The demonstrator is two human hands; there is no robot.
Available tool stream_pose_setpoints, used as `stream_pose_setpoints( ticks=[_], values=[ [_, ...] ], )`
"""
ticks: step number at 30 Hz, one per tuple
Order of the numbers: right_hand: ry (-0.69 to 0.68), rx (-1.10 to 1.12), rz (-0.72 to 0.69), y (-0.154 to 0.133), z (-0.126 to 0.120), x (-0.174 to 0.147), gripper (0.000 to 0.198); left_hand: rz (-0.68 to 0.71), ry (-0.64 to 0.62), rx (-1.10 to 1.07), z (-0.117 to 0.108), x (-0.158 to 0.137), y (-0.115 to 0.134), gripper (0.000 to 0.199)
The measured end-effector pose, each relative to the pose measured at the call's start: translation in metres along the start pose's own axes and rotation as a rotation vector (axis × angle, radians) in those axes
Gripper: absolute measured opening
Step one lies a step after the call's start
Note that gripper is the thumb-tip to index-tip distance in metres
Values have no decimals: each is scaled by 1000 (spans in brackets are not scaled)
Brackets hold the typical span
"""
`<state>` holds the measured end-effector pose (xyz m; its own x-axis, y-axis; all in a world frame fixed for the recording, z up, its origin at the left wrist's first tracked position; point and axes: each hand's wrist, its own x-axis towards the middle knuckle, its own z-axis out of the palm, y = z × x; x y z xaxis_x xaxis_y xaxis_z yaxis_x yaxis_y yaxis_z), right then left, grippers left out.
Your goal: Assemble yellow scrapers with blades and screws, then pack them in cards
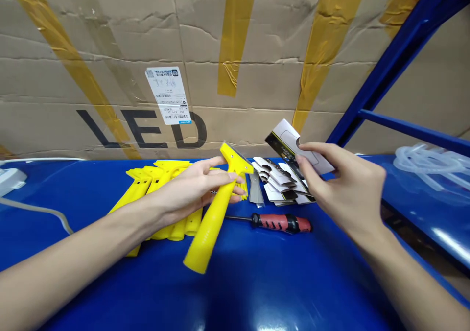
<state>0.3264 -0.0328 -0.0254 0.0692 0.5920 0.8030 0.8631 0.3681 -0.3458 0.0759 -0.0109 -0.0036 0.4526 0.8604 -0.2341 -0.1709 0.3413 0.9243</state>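
My left hand [203,184] grips a yellow scraper [211,225] near its neck, with the handle slanting down toward me and a thin blade along its head. In my right hand [340,184], a folded cardboard sleeve [288,142], black and white, is pinched between thumb and fingers. It is held above a pile of similar cardboard sleeves [281,181]. Partly behind my left forearm lie several yellow scraper handles [161,174]. Flat grey blades [256,189] rest beside the sleeve pile. A red and black screwdriver [281,223] lies across the table in front of it.
The blue table [249,282] backs onto a large taped cardboard box [205,37] with a shipping label [169,96]. A blue metal frame [382,71] rises at right, near coiled clear tubing [422,162]. At left are a white device [11,180] and a cable [44,206].
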Motion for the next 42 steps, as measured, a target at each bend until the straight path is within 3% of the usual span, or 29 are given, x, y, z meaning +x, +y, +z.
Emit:
stream_pose_setpoints(
  ticks=[2,5,8,15,19,22,26,29,32,37,42],
  values=[
    [-18,307,178,-14,0,-1,9,37,10,-104,-8,-3,5,47],
    [-283,699,445,-26,6,-5,27,202,98,-236,-16,-6,14,32],
    [-457,852,592,-28,13,-9,36,383,188,-311,-23,-7,25,29],
    [-587,919,633,-36,23,-19,34,452,172,-392,-27,-7,27,24],
    [-436,1055,715,-46,29,-24,45,431,78,-396,-20,-11,19,23],
    [-402,1099,728,-50,30,-25,57,399,91,-331,-16,-14,15,27],
    [-571,1136,732,-52,23,-22,55,368,77,-205,-15,-16,13,38],
    [-673,1184,817,-54,19,-19,48,322,18,-102,-13,-16,8,39],
    [-652,1237,901,-53,20,-18,41,307,33,-24,-12,-15,4,34],
    [-586,1273,940,-51,19,-15,28,415,106,-14,-18,-12,9,31],
    [-739,1254,883,-60,12,-8,37,376,145,64,-21,-10,16,35]
  ],
)
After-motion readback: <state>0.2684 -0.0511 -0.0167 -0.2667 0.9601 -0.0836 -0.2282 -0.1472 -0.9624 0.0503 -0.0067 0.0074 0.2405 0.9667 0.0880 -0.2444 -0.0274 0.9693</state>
